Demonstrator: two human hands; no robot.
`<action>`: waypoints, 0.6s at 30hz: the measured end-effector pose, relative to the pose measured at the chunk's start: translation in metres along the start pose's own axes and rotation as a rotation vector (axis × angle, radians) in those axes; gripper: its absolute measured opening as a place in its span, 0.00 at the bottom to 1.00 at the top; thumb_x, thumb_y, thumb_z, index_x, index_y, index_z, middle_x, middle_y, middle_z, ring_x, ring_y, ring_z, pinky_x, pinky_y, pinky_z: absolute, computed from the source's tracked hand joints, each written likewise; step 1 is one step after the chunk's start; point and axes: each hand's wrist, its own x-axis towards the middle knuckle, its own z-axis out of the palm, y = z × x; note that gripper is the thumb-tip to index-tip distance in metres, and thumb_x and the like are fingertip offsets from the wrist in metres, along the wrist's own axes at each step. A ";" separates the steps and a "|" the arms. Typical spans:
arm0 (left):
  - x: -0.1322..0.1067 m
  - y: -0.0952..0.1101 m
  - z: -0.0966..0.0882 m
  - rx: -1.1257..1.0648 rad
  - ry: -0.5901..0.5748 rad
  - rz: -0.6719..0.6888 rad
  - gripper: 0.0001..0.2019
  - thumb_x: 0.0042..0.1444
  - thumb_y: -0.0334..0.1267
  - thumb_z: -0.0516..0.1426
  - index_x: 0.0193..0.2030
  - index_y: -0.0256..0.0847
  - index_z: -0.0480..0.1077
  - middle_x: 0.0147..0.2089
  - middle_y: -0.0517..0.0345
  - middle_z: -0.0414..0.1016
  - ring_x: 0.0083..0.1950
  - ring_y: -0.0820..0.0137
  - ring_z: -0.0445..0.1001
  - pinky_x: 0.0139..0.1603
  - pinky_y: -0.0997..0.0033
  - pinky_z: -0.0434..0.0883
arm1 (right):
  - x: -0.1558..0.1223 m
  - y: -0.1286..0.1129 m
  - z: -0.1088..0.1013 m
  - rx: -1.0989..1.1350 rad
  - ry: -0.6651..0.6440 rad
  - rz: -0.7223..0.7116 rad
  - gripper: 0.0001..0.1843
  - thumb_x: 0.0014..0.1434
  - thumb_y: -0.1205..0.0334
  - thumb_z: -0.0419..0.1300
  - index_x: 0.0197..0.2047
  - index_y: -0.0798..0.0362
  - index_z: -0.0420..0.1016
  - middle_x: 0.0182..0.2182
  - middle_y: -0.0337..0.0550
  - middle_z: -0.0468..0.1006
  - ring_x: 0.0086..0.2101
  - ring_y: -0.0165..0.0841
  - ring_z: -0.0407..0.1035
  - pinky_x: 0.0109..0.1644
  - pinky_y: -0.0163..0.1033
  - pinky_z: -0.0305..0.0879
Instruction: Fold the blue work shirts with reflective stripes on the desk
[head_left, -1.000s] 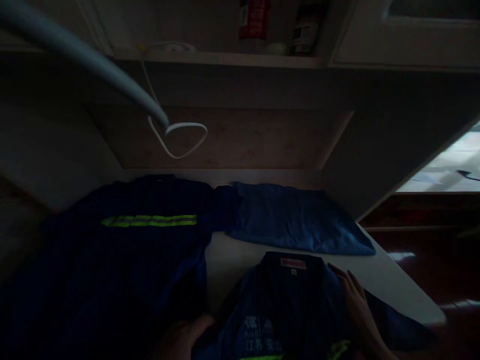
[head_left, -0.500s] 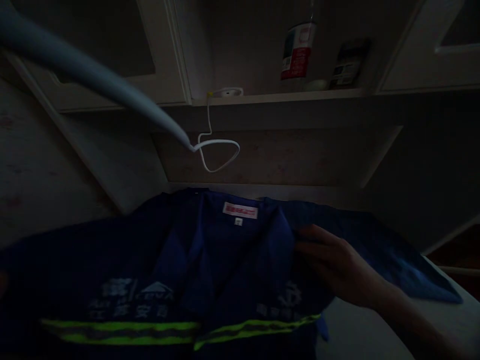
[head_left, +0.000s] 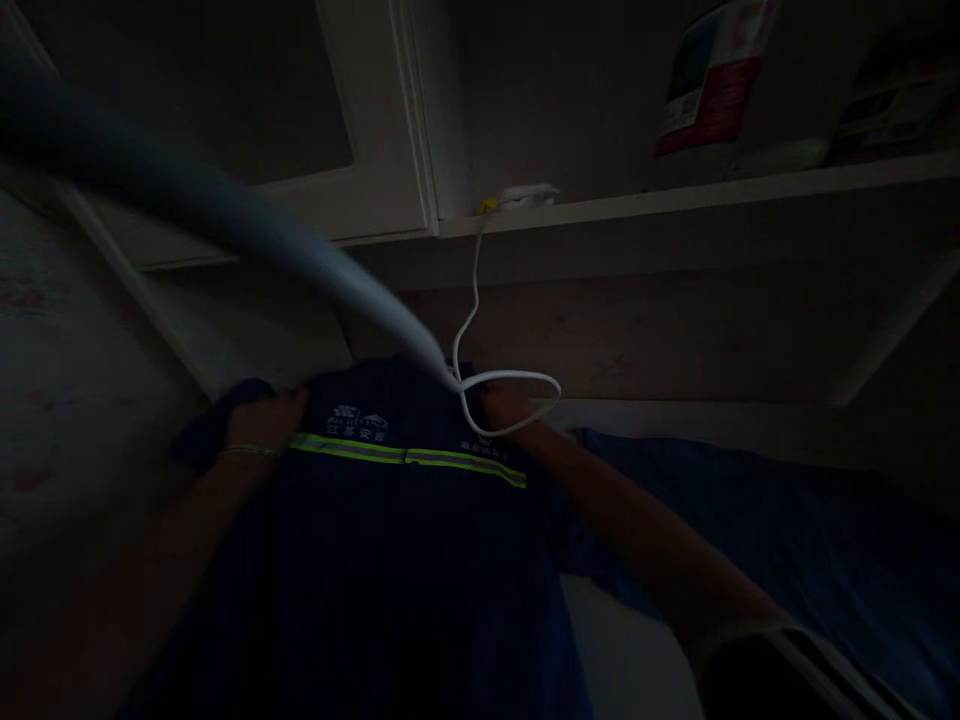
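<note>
A dark blue work jacket point(head_left: 405, 540) with a yellow-green reflective stripe and white lettering is spread out in front of me, its chest upward and its collar toward the back wall. My left hand point(head_left: 270, 418) has its fingers closed on the cloth at the left shoulder. At the opposite shoulder my right hand point(head_left: 508, 402) is closed on the jacket, its fingers partly hidden by the cloth and a white cable point(head_left: 517, 374) looped in front. Dim light hides the jacket's lower part.
The cable hangs from a shelf point(head_left: 600, 208), where a small white device point(head_left: 529, 195) and a red-and-white labelled container point(head_left: 712, 85) stand. A thick pale cord point(head_left: 352, 285) crosses close to the camera. Another dark blue garment point(head_left: 735, 510) lies at the right on a pale surface point(head_left: 626, 640).
The jacket has moved back toward the wall and lies extended. My left hand has come into full view on its shoulder. My right hand has moved left and away from me; the view has shifted.
</note>
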 end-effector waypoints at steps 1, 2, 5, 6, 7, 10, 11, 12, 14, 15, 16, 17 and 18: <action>0.003 0.012 0.024 0.029 -0.027 0.009 0.22 0.68 0.30 0.37 0.61 0.28 0.63 0.53 0.40 0.70 0.57 0.47 0.69 0.52 0.42 0.65 | 0.004 0.003 0.017 -0.005 -0.021 0.018 0.21 0.68 0.64 0.46 0.58 0.64 0.69 0.54 0.57 0.73 0.48 0.39 0.72 0.51 0.41 0.63; 0.002 0.025 0.051 0.037 -0.054 0.015 0.22 0.67 0.29 0.37 0.61 0.27 0.63 0.53 0.36 0.70 0.56 0.47 0.69 0.50 0.45 0.67 | 0.005 0.007 0.032 -0.010 -0.038 0.026 0.21 0.67 0.65 0.48 0.59 0.62 0.68 0.55 0.57 0.72 0.48 0.39 0.72 0.52 0.43 0.63; -0.015 0.055 0.122 0.029 -0.144 0.001 0.22 0.64 0.28 0.38 0.56 0.28 0.68 0.54 0.31 0.69 0.53 0.51 0.72 0.45 0.53 0.71 | -0.003 0.026 0.068 -0.031 -0.060 0.044 0.24 0.64 0.65 0.55 0.62 0.52 0.67 0.64 0.56 0.63 0.55 0.45 0.66 0.57 0.53 0.58; -0.020 0.059 0.139 0.019 -0.173 -0.010 0.22 0.64 0.27 0.38 0.54 0.28 0.69 0.54 0.31 0.69 0.52 0.51 0.72 0.44 0.54 0.71 | -0.009 0.035 0.075 -0.029 -0.051 0.057 0.24 0.64 0.63 0.56 0.63 0.48 0.66 0.65 0.54 0.61 0.57 0.47 0.63 0.59 0.56 0.56; -0.023 0.060 0.151 0.007 -0.198 -0.022 0.22 0.63 0.27 0.38 0.52 0.28 0.70 0.53 0.31 0.69 0.51 0.51 0.73 0.43 0.55 0.72 | -0.016 0.046 0.079 -0.018 -0.043 0.080 0.24 0.65 0.61 0.55 0.64 0.45 0.65 0.66 0.52 0.59 0.59 0.47 0.62 0.60 0.57 0.55; -0.023 0.052 0.162 -0.035 -0.255 -0.047 0.22 0.64 0.30 0.37 0.53 0.26 0.68 0.52 0.30 0.68 0.49 0.50 0.75 0.44 0.52 0.71 | -0.048 0.079 0.081 0.067 -0.018 0.216 0.21 0.67 0.58 0.51 0.62 0.48 0.67 0.63 0.52 0.63 0.58 0.44 0.63 0.60 0.51 0.57; -0.022 0.049 0.159 -0.047 -0.269 -0.053 0.23 0.65 0.32 0.36 0.55 0.25 0.65 0.54 0.28 0.67 0.48 0.50 0.75 0.45 0.52 0.71 | -0.063 0.089 0.079 0.096 -0.008 0.272 0.21 0.67 0.57 0.50 0.61 0.51 0.68 0.61 0.53 0.65 0.56 0.42 0.64 0.59 0.48 0.59; -0.022 0.048 0.154 -0.062 -0.276 -0.068 0.24 0.66 0.35 0.36 0.59 0.24 0.62 0.58 0.27 0.64 0.49 0.49 0.75 0.46 0.51 0.71 | -0.081 0.098 0.078 0.112 0.011 0.325 0.21 0.67 0.56 0.51 0.60 0.53 0.69 0.59 0.54 0.67 0.55 0.42 0.65 0.58 0.47 0.60; -0.035 0.049 0.141 -0.109 -0.254 -0.092 0.27 0.67 0.41 0.36 0.65 0.25 0.54 0.65 0.25 0.54 0.53 0.45 0.73 0.50 0.50 0.69 | -0.122 0.111 0.079 0.102 0.084 0.395 0.22 0.66 0.54 0.52 0.59 0.54 0.69 0.58 0.54 0.68 0.55 0.44 0.64 0.59 0.51 0.59; -0.049 0.050 0.133 -0.138 -0.230 -0.084 0.29 0.66 0.44 0.36 0.67 0.26 0.51 0.67 0.26 0.51 0.57 0.43 0.71 0.53 0.49 0.68 | -0.145 0.115 0.081 0.090 0.134 0.412 0.23 0.65 0.52 0.53 0.59 0.52 0.69 0.59 0.53 0.67 0.56 0.46 0.63 0.60 0.54 0.58; -0.068 0.052 0.126 -0.174 -0.206 -0.068 0.30 0.66 0.47 0.38 0.68 0.28 0.51 0.68 0.29 0.52 0.59 0.43 0.69 0.56 0.48 0.67 | -0.168 0.116 0.084 0.092 0.190 0.421 0.24 0.64 0.50 0.53 0.59 0.51 0.68 0.59 0.54 0.66 0.57 0.48 0.62 0.60 0.57 0.58; -0.092 0.053 0.118 -0.211 -0.185 -0.052 0.31 0.64 0.49 0.40 0.67 0.29 0.53 0.67 0.32 0.55 0.62 0.44 0.67 0.60 0.49 0.65 | -0.192 0.115 0.088 0.121 0.243 0.422 0.25 0.64 0.49 0.54 0.59 0.51 0.68 0.60 0.55 0.65 0.58 0.49 0.61 0.60 0.59 0.58; -0.120 0.053 0.112 -0.242 -0.174 -0.038 0.31 0.63 0.51 0.42 0.66 0.31 0.57 0.65 0.36 0.60 0.62 0.46 0.66 0.62 0.50 0.63 | -0.215 0.111 0.092 0.178 0.282 0.423 0.26 0.63 0.47 0.54 0.59 0.52 0.68 0.60 0.56 0.64 0.58 0.49 0.61 0.60 0.58 0.59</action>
